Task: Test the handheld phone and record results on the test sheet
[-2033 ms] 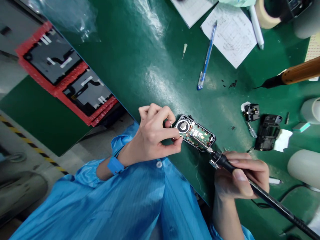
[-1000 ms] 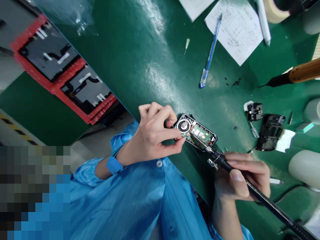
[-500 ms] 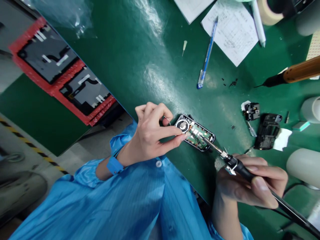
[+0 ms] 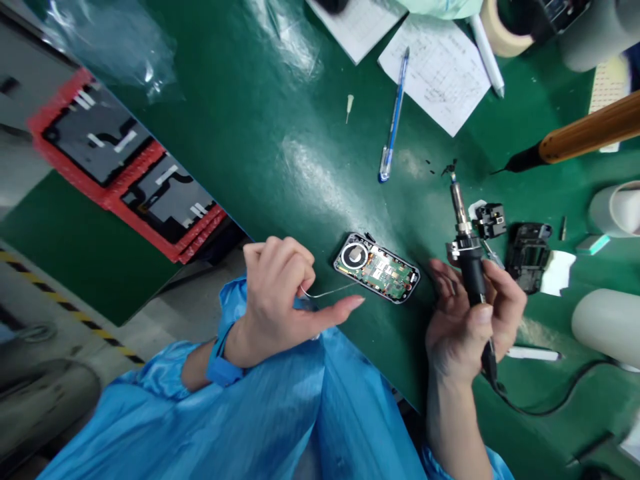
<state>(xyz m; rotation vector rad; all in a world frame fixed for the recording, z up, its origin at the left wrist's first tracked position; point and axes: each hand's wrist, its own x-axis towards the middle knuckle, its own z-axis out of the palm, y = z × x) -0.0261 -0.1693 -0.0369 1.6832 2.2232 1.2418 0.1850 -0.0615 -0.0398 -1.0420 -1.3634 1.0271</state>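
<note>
On the green bench lies an opened device, its circuit board and round speaker facing up. My left hand is beside its left end, thumb stretched out and the other fingers curled round a thin solder wire. The wire's free end reaches toward the device's lower edge. My right hand grips a black-handled soldering iron, its metal tip pointing up and away from me. That tip appears close to some small black scraps; whether it touches them I cannot tell.
At the right are a black housing, a small black module and a wooden-handled tool. A blue pen and papers lie at the back. Red-wrapped panels are beyond the bench's left edge.
The soldering iron has lifted off the board and swung upright in my right hand. My left hand has drawn back left from the device, its thumb now spread, with the wire still held.
</note>
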